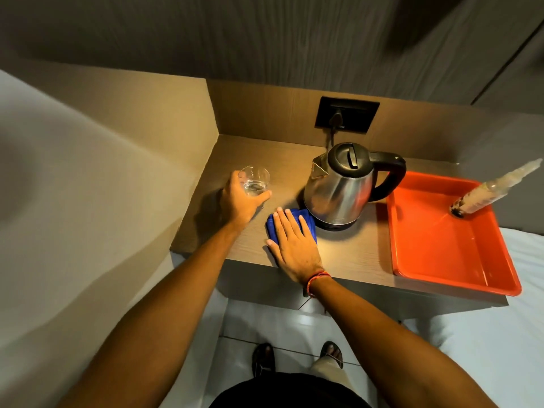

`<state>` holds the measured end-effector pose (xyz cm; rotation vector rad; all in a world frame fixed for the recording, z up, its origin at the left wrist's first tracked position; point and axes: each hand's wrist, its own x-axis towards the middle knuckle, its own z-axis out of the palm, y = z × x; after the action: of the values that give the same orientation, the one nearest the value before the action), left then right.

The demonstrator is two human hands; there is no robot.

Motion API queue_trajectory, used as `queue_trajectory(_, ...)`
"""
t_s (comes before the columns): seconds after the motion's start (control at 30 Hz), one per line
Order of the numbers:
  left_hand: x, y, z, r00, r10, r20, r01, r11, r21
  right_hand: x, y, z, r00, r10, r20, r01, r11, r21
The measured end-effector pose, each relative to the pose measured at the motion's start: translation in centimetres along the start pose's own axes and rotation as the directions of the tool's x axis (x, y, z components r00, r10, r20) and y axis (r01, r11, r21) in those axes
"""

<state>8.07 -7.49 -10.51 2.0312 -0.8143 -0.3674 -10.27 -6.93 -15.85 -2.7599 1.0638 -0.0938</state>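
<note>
The main risk lies with the drinking glass (255,181): it is smooth and clear, held from one side only near the table's back left corner, and a loose hold or a knock against the wall could drop it or tip out whatever is in it. A second risk is the blue cloth (307,220), whose far edge lies just beside or against the base of the steel electric kettle (341,187). A firm wipe that way could shove the kettle on its base or drag at the cord (331,136) running up to the wall socket (347,113). The orange tray (453,278), with a bottle (494,189) leaning in it, sits well to the right, out of the cloth's way. The left hand (240,198) curls round the glass, thumb on the near side and fingers wrapping the far side; whether the glass stands on the wooden table (359,254) or hangs just clear of it cannot be told. The right hand (294,245) lies flat, fingers straight and together, pressing the folded cloth onto the table near its front edge, between glass and kettle.
</note>
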Motion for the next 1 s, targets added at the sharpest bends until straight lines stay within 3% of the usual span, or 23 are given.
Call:
queue_trajectory(0.4, 0.2, -1.7, -9.7, 0.955, 0.211, -0.206, -0.185, 0.973, 0.138, 12.3, -1.3, -2.9, 0.99, 0.122, 0.072, -0.131, 0.981, 0.143)
queue_trajectory(0.5, 0.3, -1.0, -11.0, 0.947, 0.23, -0.223, -0.188, 0.963, 0.194, 13.0, -3.9, -3.0, 0.996, 0.052, 0.079, -0.064, 0.984, 0.168)
queue_trajectory(0.67, 0.9, 0.6, -12.3, 0.932, 0.247, -0.266, -0.202, 0.962, 0.186, 11.3, -10.3, -1.2, 0.972, -0.198, 0.127, 0.181, 0.975, 0.132)
queue_trajectory(0.83, 1.1, 1.0, -12.6, 0.927, 0.224, -0.3, -0.162, 0.963, 0.217, 10.1, -8.8, -1.0, 0.925, -0.354, 0.141, 0.355, 0.935, 0.018)
queue_trajectory(0.9, 0.8, 1.0, -11.9, 0.946, 0.205, -0.25, -0.16, 0.969, 0.19, 9.8, -6.1, -1.5, 0.929, -0.348, 0.128, 0.354, 0.935, -0.02)
queue_trajectory(1.0, 0.4, 0.8, -11.0, 0.962, 0.186, -0.199, -0.155, 0.975, 0.16, 9.2, -2.3, -2.3, 0.977, -0.19, 0.091, 0.191, 0.982, 0.003)
